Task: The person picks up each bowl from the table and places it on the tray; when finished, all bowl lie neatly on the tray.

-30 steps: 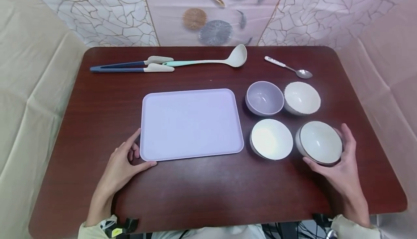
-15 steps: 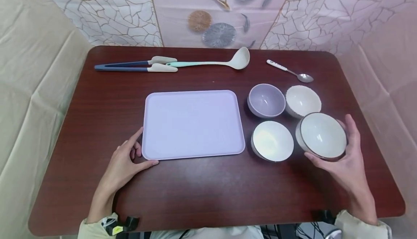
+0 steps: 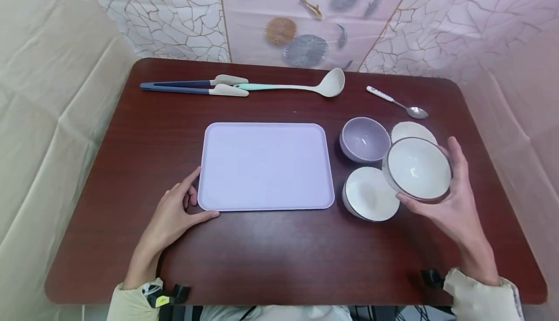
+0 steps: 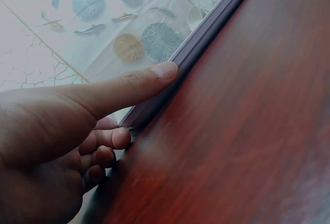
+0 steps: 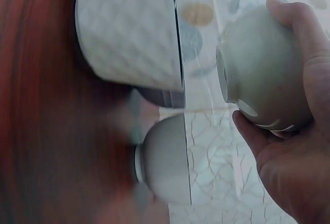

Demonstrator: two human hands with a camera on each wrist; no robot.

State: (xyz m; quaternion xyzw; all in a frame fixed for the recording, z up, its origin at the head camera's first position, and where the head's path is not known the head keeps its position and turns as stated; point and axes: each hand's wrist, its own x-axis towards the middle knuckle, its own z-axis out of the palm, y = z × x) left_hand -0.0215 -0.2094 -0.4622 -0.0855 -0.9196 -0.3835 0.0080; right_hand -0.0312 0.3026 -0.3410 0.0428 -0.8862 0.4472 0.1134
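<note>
Currently, R hand [image 3: 454,207] is gripping a round, glossy white bowl w/ thin dark rim [image 3: 419,168], thumb pressing its near side, fingers curving round the far R side. Held btwn them, upright-ish, the bowl is hovering above a dark red-brown wood-grain table [image 3: 284,262], partly covering, in head view, a white scallop-edged bowl [image 3: 412,130] behind it. L hand [image 3: 174,214] is lying relaxed, thumb & index extending along the near-L corner of a flat, pale-lilac rectangular tray [image 3: 266,165], touching its edges.
</note>
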